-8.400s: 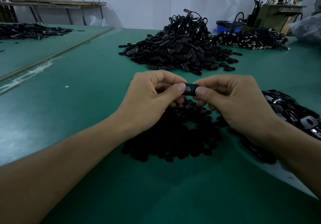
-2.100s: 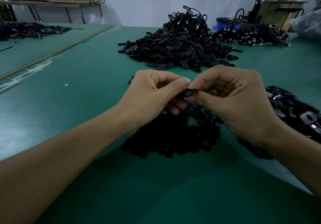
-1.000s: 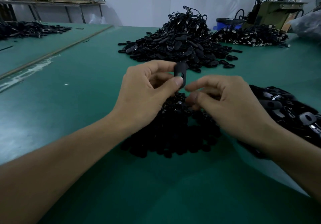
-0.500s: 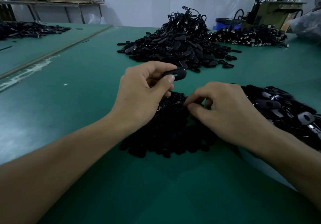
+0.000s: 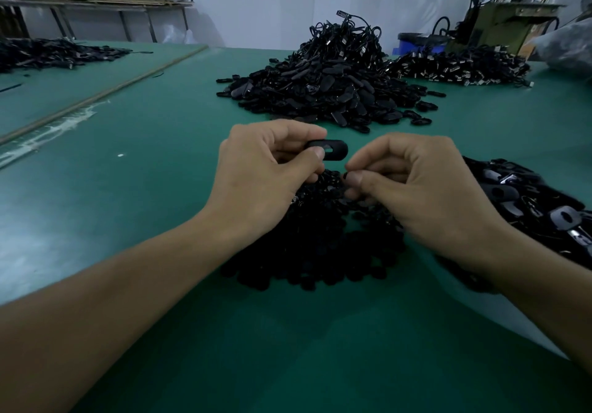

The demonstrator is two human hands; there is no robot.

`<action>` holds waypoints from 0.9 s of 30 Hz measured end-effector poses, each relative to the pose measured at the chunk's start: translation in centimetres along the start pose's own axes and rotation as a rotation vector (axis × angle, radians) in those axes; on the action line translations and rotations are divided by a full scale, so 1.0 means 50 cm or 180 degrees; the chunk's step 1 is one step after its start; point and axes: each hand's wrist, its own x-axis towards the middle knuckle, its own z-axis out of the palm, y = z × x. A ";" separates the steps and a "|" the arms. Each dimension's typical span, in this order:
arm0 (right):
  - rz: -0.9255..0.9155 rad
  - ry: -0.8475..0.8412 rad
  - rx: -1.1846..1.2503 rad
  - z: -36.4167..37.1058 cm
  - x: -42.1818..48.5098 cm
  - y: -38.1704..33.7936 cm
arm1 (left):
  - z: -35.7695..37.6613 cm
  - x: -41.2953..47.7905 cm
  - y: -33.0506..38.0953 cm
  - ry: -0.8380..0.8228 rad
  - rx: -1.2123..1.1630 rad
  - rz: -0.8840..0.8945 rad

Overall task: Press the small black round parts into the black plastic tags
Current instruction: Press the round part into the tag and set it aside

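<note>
Two bare forearms are shown, the left forearm (image 5: 128, 300) and the right forearm (image 5: 531, 275), uncovered right up to the wrists. The left grip (image 5: 256, 182) and the right grip (image 5: 426, 195) are likewise left bare. Short, rounded nails are seen on the left thumb (image 5: 309, 161) and the right thumb (image 5: 368, 185).

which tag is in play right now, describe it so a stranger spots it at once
On the green table, find the near pile of round parts. Just above it the left hand pinches one tag by its end. It is the only tag held off the table, level, its hole showing; all the others lie on it.
</note>
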 end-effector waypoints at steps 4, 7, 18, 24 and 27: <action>0.0066 -0.0006 0.0411 0.000 0.003 -0.005 | 0.002 0.000 -0.001 -0.0025 -0.0023 -0.0024; 0.0136 0.0070 0.0599 -0.004 0.005 -0.006 | 0.003 0.000 -0.001 -0.0054 -0.0066 -0.0058; 0.0208 0.0148 0.0652 -0.007 0.005 -0.014 | 0.002 -0.002 0.004 0.0033 -0.0160 0.0065; 0.0395 0.0065 0.0792 -0.008 0.004 -0.014 | 0.002 -0.002 -0.001 0.0038 -0.0069 0.0049; 0.0408 0.0079 0.0877 -0.007 0.002 -0.016 | 0.004 -0.005 0.000 0.0031 -0.0026 0.0127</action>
